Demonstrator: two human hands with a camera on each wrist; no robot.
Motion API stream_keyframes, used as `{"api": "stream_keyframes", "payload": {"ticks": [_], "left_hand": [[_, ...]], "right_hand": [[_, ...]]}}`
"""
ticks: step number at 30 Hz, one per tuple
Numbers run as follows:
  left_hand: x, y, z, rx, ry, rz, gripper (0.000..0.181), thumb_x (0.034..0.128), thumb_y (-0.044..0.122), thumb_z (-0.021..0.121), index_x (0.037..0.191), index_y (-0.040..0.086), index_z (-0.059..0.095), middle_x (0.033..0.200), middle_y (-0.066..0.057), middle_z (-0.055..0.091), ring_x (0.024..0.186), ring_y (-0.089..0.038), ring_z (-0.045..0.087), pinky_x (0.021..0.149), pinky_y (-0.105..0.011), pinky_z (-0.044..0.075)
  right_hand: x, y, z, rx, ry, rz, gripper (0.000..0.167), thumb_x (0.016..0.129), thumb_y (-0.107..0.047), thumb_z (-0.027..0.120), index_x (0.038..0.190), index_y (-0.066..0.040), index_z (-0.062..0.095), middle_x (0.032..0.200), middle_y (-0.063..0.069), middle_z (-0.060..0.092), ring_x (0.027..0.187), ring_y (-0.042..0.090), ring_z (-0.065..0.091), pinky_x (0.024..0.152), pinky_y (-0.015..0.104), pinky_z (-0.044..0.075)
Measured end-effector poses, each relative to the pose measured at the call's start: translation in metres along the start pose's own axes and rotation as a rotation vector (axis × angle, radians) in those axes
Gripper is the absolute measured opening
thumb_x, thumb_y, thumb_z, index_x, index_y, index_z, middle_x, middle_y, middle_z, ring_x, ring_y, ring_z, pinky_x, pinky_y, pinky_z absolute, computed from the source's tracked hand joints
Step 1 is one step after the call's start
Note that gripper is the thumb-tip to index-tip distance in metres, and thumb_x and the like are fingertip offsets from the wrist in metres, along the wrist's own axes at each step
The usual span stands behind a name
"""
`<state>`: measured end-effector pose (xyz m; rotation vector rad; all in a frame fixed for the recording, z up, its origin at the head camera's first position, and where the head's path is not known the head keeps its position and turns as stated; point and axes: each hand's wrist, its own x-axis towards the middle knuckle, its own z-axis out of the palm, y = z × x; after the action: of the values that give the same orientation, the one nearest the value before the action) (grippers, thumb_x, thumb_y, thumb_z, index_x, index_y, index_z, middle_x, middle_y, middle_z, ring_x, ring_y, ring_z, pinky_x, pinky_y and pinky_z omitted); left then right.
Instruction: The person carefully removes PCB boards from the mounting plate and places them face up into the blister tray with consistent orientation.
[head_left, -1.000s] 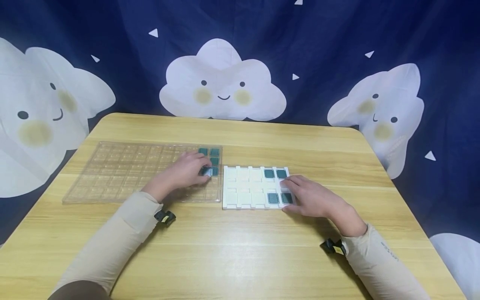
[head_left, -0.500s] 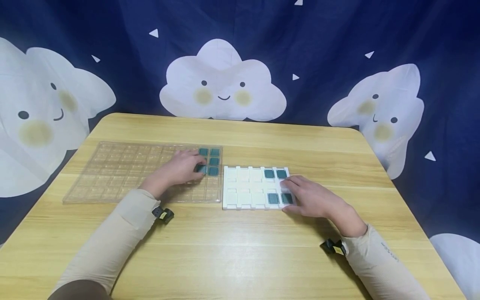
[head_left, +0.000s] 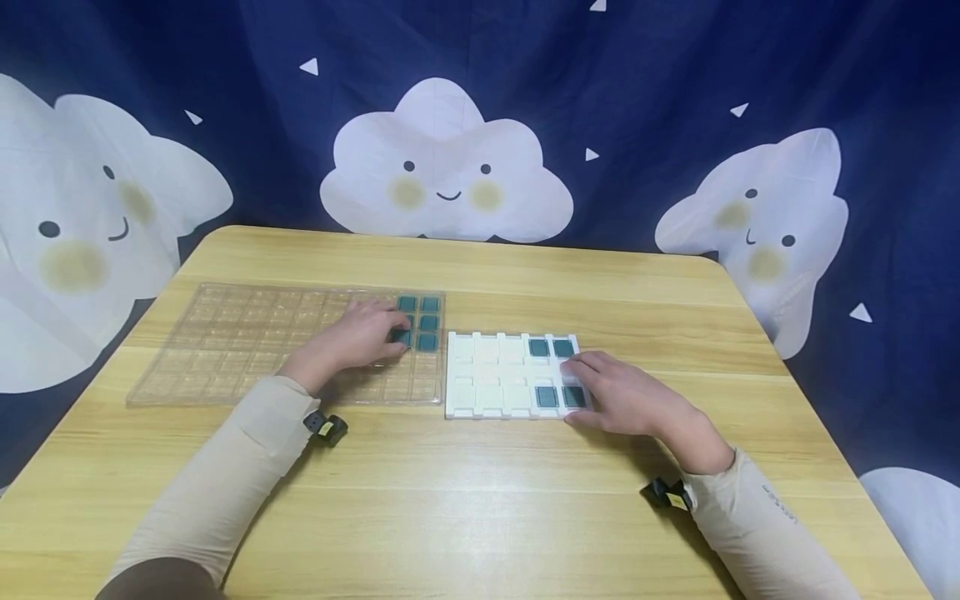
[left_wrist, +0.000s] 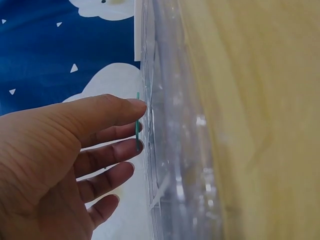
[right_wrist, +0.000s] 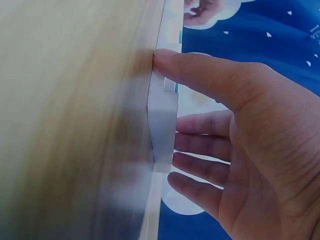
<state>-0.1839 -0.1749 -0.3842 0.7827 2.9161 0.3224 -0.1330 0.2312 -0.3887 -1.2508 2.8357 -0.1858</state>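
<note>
Head view: holding a green square [head_left: 402,337] in the left hand [head_left: 360,333], at the third row from the back of the clear tray [head_left: 247,367], second column from the right end. Showing a pale, dotted surface a second ago, and overlapping the rightmost column; now shifted leftward and lying flatter, nearly in line with the other five squares [head_left: 429,322]. Judging by that, past carrying and down to seating, though not yet let go. Resting at the right end of the white tray [head_left: 461,414] with the right hand [head_left: 633,396], same as a second ago; inside, at that same end, with four more squares [head_left: 546,397], two along the back and two along the front.

Left wrist view: pinching the green square edge-on between thumb and fingertips, close beside the clear tray and roughly parallel to it. Impossible to tell whether already touching the pocket floor.

Right wrist view: touching the near edge of the white tray with the thumb, with fingers fairly straight and well apart from it. Not curled round anything; steadying rather than gripping, by the look of it.
</note>
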Motion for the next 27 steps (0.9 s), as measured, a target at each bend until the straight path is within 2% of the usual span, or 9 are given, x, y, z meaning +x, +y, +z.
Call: {"api": "stream_keyframes", "payload": {"ticks": [12, 16, 22, 27], "left_hand": [[0.001, 0.000, -0.002, -0.012, -0.021, -0.012, 0.040, 0.0883, 0.027, 0.073, 0.121, 0.006, 0.065, 0.133, -0.022, 0.055, 0.131, -0.046, 0.041, 0.109, -0.069, 0.016], [0.001, 0.002, -0.003, -0.008, -0.020, -0.014, 0.041, 0.0882, 0.028, 0.073, 0.122, 0.006, 0.065, 0.132, -0.021, 0.056, 0.128, -0.044, 0.044, 0.108, -0.069, 0.018], [0.001, 0.009, -0.007, -0.016, -0.026, -0.016, 0.043, 0.0901, 0.030, 0.070, 0.126, 0.007, 0.063, 0.134, -0.019, 0.056, 0.129, -0.042, 0.043, 0.110, -0.065, 0.020], [0.004, 0.018, -0.009, -0.027, -0.012, 0.005, 0.043, 0.0911, 0.030, 0.069, 0.125, 0.005, 0.063, 0.134, -0.020, 0.056, 0.132, -0.043, 0.041, 0.112, -0.062, 0.020]], "right_hand": [[0.000, 0.001, -0.002, -0.007, 0.002, 0.001, 0.071, 0.083, -0.045, 0.073, 0.133, 0.002, 0.053, 0.130, 0.018, 0.055, 0.121, 0.034, 0.052, 0.103, 0.047, 0.042], [0.000, 0.002, -0.001, -0.010, 0.004, -0.004, 0.072, 0.084, -0.045, 0.073, 0.133, 0.002, 0.053, 0.131, 0.017, 0.055, 0.121, 0.034, 0.051, 0.104, 0.047, 0.042], [0.000, 0.002, -0.001, -0.005, 0.005, -0.009, 0.072, 0.083, -0.045, 0.073, 0.133, 0.002, 0.053, 0.131, 0.017, 0.055, 0.122, 0.034, 0.051, 0.104, 0.047, 0.042], [0.000, 0.001, 0.000, 0.001, -0.005, -0.003, 0.072, 0.083, -0.045, 0.073, 0.134, 0.002, 0.053, 0.132, 0.017, 0.054, 0.122, 0.034, 0.051, 0.104, 0.047, 0.041]]}}
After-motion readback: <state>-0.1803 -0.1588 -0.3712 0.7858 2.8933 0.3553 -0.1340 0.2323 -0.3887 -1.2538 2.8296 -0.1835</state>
